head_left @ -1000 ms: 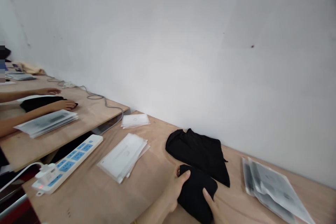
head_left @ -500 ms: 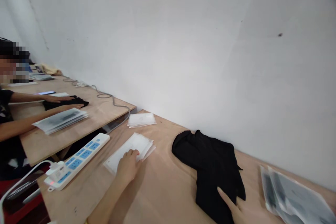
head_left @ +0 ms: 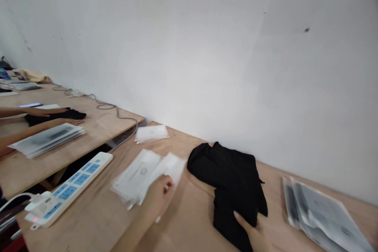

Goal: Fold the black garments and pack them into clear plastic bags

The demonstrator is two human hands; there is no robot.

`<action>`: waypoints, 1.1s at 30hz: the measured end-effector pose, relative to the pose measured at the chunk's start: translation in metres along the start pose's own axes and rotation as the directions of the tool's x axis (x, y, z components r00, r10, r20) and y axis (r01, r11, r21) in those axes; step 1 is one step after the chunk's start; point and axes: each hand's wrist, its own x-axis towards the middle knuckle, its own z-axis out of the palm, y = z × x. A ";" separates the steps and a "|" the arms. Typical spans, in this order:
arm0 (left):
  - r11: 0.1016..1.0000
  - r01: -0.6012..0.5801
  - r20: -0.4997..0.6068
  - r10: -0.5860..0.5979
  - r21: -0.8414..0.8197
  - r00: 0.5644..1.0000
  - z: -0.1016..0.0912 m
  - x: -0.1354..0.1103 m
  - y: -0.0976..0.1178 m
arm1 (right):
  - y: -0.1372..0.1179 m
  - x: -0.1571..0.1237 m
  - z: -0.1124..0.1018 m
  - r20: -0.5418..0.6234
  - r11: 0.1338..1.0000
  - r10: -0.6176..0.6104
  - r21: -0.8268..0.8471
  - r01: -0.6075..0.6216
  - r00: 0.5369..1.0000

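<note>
My left hand is closed on a frosted plastic bag, lifted at an angle over the right side of a stack of similar flat bags. A round printed mark shows on the top bag of that stack. To the right, a black garment lies loosely folded on the wooden table. My right hand grips its near edge, the thumb on top of the cloth and the other fingers mostly hidden.
Filled bags lie at the right. More flat bags rest near the wall. A white power strip sits on the left edge. Across a gap, a co-worker's hands press a black cloth; a grey cable runs behind.
My left hand has drawn a bag off the stack, moving right and toward me. My right hand stays on the black garment. The view has swung slightly right.
</note>
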 end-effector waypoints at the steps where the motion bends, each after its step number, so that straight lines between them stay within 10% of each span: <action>1: 0.999 -0.017 0.089 0.021 -0.045 0.996 0.016 -0.002 0.016 | -0.001 -0.003 0.000 0.027 0.998 0.030 0.045 -0.032 0.999; 8: 0.970 -0.082 0.257 0.141 -0.228 0.956 0.094 -0.006 0.065 | -0.003 -0.017 0.010 0.180 0.995 0.072 0.059 -0.083 0.981; 14: 0.984 -0.118 0.204 0.143 -0.130 0.969 0.081 -0.006 0.068 | 0.001 -0.009 0.016 0.097 0.946 -0.231 -0.212 0.247 0.968; 25: 0.940 -0.339 0.034 0.338 0.035 0.941 0.063 -0.023 0.091 | -0.023 -0.025 0.017 0.433 0.720 -0.393 -0.403 0.565 0.811; 33: 0.913 -0.408 0.066 0.405 0.025 0.912 0.067 -0.032 0.093 | -0.018 -0.026 0.025 0.142 0.980 -0.181 -0.059 0.191 0.973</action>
